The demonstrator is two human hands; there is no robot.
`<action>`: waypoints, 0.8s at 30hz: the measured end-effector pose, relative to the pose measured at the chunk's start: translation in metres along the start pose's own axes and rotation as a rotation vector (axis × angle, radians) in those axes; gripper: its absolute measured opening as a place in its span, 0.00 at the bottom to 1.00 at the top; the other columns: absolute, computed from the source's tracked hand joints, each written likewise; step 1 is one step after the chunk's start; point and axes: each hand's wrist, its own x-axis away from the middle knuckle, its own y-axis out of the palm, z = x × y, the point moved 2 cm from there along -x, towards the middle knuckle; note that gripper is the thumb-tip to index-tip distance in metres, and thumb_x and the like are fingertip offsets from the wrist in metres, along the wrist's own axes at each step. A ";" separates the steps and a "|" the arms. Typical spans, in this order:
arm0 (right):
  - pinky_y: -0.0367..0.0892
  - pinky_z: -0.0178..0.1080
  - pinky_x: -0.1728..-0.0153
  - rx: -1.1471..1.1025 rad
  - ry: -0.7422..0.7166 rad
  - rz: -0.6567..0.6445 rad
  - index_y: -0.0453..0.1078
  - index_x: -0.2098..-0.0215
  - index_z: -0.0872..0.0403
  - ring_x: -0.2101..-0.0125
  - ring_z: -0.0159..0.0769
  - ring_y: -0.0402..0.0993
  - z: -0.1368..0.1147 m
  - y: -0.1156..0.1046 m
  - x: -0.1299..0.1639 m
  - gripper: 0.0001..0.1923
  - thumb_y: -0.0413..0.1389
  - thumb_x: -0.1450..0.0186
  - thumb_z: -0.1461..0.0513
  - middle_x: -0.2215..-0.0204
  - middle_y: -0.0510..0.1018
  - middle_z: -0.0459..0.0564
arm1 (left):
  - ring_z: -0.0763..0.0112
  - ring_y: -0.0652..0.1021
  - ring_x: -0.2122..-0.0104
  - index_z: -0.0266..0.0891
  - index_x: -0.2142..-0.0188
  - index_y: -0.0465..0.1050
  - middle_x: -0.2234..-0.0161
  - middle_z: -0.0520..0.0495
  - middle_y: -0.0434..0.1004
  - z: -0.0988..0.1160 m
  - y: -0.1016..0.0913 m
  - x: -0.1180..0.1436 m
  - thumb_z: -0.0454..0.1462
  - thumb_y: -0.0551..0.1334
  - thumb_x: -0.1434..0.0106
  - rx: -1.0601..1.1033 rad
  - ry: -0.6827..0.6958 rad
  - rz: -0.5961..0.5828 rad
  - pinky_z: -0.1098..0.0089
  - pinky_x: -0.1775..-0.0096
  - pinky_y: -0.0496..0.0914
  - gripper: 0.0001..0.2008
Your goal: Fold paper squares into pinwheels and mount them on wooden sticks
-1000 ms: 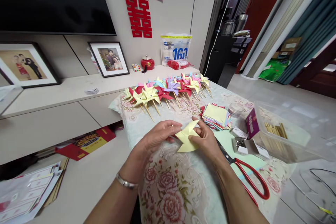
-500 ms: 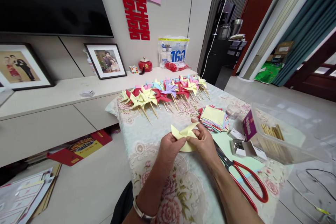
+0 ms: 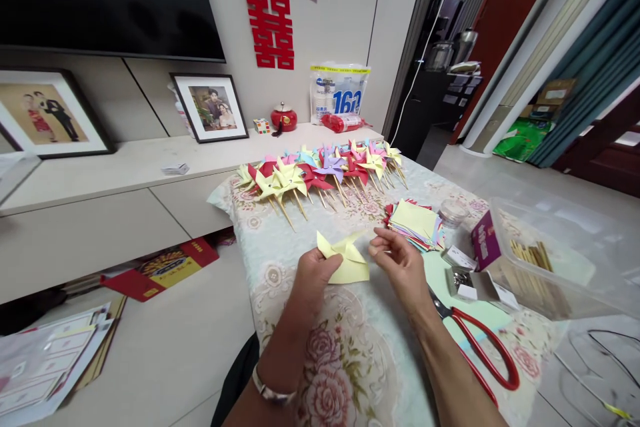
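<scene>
Pinched between thumb and fingers of my left hand (image 3: 316, 273) is a pale yellow paper pinwheel (image 3: 351, 269), partly folded, its points bent toward the middle. Just right of the paper, apart from it, my right hand (image 3: 400, 263) has its fingers loosely curled with the thumb close to the index finger; I see nothing between them. Under and beside my right forearm lie red-handled scissors (image 3: 483, 340) on a light green sheet (image 3: 440, 270). A stack of cut coloured paper (image 3: 415, 221) sits beyond my right hand.
Several finished pinwheels on sticks (image 3: 325, 170) lie along the table's far side. To the right are a small open box of metal pins (image 3: 463, 280), a round clear container (image 3: 453, 211) and a clear plastic bin (image 3: 550, 273) with wooden sticks (image 3: 531, 257). A flowered cloth (image 3: 345, 347) covers the table.
My right hand has let go of the pinwheel and drawn off to the right. My left hand keeps its hold, and the paper's right side has sprung partly loose. The view has shifted slightly.
</scene>
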 end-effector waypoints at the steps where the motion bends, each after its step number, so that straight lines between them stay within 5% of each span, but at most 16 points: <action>1: 0.67 0.38 0.64 0.011 -0.041 -0.005 0.76 0.56 0.52 0.68 0.34 0.72 -0.002 -0.002 0.001 0.18 0.67 0.45 0.57 0.66 0.78 0.47 | 0.65 0.79 0.77 0.31 0.69 0.80 0.77 0.46 0.82 0.001 -0.003 -0.001 0.36 0.70 0.56 0.002 -0.005 0.007 0.68 0.68 0.72 0.13; 8: 0.66 0.41 0.59 0.267 -0.260 -0.348 0.80 0.62 0.48 0.63 0.40 0.74 -0.015 0.002 0.008 0.06 0.60 0.34 0.60 0.65 0.81 0.49 | 0.68 0.77 0.76 0.33 0.71 0.79 0.76 0.47 0.81 0.002 -0.010 -0.004 0.36 0.69 0.55 0.032 -0.059 -0.068 0.71 0.69 0.69 0.11; 16: 0.62 0.50 0.47 0.492 -0.444 -0.367 0.81 0.60 0.43 0.49 0.46 0.70 -0.012 0.002 0.004 0.13 0.58 0.37 0.66 0.52 0.76 0.50 | 0.70 0.73 0.79 0.34 0.71 0.79 0.78 0.49 0.78 0.008 -0.011 -0.004 0.36 0.68 0.56 0.070 -0.107 -0.086 0.71 0.72 0.65 0.10; 19: 0.56 0.54 0.41 0.500 -0.395 -0.383 0.81 0.58 0.43 0.42 0.48 0.64 -0.011 0.001 0.005 0.14 0.59 0.38 0.65 0.43 0.72 0.50 | 0.70 0.73 0.78 0.34 0.70 0.79 0.78 0.48 0.79 0.008 -0.012 -0.004 0.36 0.68 0.55 0.072 -0.119 -0.102 0.71 0.72 0.66 0.11; 24: 0.63 0.49 0.46 0.277 -0.120 -0.460 0.80 0.55 0.44 0.44 0.46 0.70 -0.010 0.004 0.007 0.14 0.60 0.37 0.62 0.46 0.75 0.51 | 0.69 0.74 0.77 0.34 0.69 0.78 0.77 0.48 0.79 0.007 -0.013 -0.004 0.37 0.69 0.55 0.054 -0.119 -0.128 0.71 0.72 0.67 0.13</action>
